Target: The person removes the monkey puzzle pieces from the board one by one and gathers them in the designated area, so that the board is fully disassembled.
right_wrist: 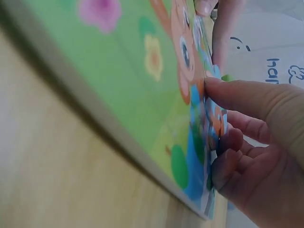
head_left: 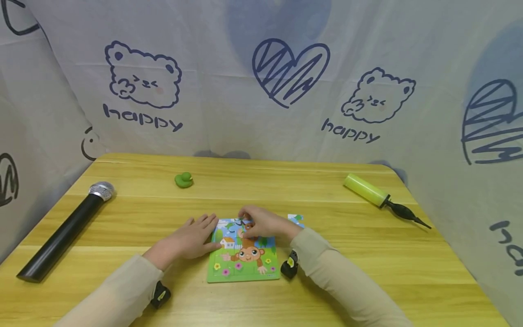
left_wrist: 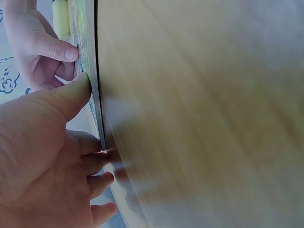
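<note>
One puzzle (head_left: 249, 269) flat on the counter (head_left: 429, 281); left fingers (head_left: 209, 225) nearly straight at its left edge; right fingers (right_wrist: 232, 140) curled, pinching a piece (right_wrist: 218, 118) at its far half, likely to jam if pressed misaligned.

Your sleeves (head_left: 116, 290) are beige and your wrist devices (head_left: 288, 270) black, against a puzzle (head_left: 242, 278) printed with a brown monkey, pink and yellow flowers, green grass and blue sky. Your bench (head_left: 245, 309) is yellow, streaked with wood grain; the duck (head_left: 184, 180) green, the pump (head_left: 365, 189) lime and black, the microphone (head_left: 61, 240) black and silver. Dark-blue hearts, bears and "happy" lettering pattern your pale curtain (head_left: 220, 91).
</note>
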Action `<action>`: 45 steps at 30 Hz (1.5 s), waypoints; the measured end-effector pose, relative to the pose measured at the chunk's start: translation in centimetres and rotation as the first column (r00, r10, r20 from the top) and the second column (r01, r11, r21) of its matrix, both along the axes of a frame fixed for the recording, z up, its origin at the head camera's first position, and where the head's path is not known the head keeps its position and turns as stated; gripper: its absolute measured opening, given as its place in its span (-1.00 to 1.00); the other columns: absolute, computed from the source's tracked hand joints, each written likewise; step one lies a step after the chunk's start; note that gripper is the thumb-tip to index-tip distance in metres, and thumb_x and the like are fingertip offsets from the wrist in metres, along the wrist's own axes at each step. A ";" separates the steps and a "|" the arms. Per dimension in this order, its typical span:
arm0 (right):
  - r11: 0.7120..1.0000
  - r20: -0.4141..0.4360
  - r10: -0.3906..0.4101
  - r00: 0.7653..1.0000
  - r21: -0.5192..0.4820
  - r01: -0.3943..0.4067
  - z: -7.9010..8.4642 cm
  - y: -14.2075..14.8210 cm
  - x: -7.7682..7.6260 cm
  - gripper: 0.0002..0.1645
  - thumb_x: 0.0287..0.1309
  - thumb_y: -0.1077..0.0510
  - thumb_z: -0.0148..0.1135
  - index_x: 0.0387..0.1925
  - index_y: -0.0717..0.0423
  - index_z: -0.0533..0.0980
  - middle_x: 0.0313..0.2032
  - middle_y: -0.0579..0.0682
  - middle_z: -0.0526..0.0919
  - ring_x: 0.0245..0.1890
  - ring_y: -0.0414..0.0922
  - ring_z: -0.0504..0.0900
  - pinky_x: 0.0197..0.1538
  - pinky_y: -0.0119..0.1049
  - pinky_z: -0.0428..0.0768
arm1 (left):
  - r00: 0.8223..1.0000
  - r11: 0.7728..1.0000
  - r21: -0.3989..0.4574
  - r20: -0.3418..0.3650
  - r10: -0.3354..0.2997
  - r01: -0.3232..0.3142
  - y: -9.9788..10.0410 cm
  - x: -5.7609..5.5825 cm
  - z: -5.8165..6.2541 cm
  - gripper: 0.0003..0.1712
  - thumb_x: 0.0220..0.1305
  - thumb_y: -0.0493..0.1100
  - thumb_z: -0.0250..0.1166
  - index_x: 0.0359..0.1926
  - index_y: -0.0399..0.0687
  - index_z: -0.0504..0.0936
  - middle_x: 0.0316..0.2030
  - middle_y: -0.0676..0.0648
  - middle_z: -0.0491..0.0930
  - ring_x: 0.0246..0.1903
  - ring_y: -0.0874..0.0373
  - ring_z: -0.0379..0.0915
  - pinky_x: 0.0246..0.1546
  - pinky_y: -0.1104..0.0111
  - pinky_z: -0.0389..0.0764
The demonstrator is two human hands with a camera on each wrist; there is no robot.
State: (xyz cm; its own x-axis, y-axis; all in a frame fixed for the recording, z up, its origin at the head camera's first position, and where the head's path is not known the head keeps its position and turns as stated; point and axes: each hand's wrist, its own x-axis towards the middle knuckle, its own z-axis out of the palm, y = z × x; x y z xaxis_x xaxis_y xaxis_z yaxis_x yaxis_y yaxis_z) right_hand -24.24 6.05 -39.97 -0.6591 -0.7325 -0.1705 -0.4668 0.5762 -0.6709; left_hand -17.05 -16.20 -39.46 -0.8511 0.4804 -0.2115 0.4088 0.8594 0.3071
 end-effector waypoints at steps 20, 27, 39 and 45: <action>0.919 0.214 -0.163 0.963 -0.322 0.227 0.9 5.0 -1.4 -0.89 0.23 0.28 0.11 -0.25 0.28 0.47 -0.44 0.03 0.53 -0.51 -0.07 0.43 -0.46 -0.29 0.46 | 1.000 1.000 -0.012 -0.006 -0.016 0.016 0.1 0.0 0.2 -0.15 0.33 0.16 0.02 0.35 -0.40 0.01 0.35 -0.35 -0.05 0.32 -0.26 -0.18 0.24 -0.14 -0.11; 0.917 0.122 -0.245 0.962 -0.294 0.271 1.6 9.7 -1.5 -0.86 0.25 0.22 0.11 -0.26 0.26 0.49 -0.45 0.07 0.57 -0.44 0.13 0.51 -0.48 -0.23 0.48 | 1.000 1.000 -0.005 0.001 -0.009 0.009 0.1 0.2 0.4 -0.15 0.33 0.15 0.02 0.35 -0.41 0.01 0.35 -0.35 -0.06 0.32 -0.25 -0.19 0.25 -0.14 -0.13; 0.932 0.010 -0.310 0.951 -0.197 0.305 1.4 16.5 -1.6 -0.90 0.18 0.31 0.14 -0.34 0.34 0.48 -0.55 0.03 0.47 -0.60 -0.19 0.34 -0.58 -0.39 0.37 | 1.000 1.000 -0.001 -0.003 -0.013 0.013 0.0 0.3 0.3 -0.15 0.34 0.14 0.02 0.35 -0.42 0.01 0.35 -0.36 -0.06 0.31 -0.26 -0.18 0.25 -0.13 -0.12; 0.932 0.068 -0.315 0.947 -0.167 0.322 0.6 18.8 -1.9 -0.92 0.19 0.35 0.11 -0.37 0.36 0.47 -0.55 0.06 0.52 -0.59 -0.14 0.43 -0.55 -0.38 0.43 | 1.000 1.000 0.000 -0.004 -0.016 0.016 0.0 0.3 0.2 -0.15 0.34 0.14 0.02 0.35 -0.42 0.01 0.35 -0.36 -0.07 0.32 -0.26 -0.19 0.25 -0.13 -0.12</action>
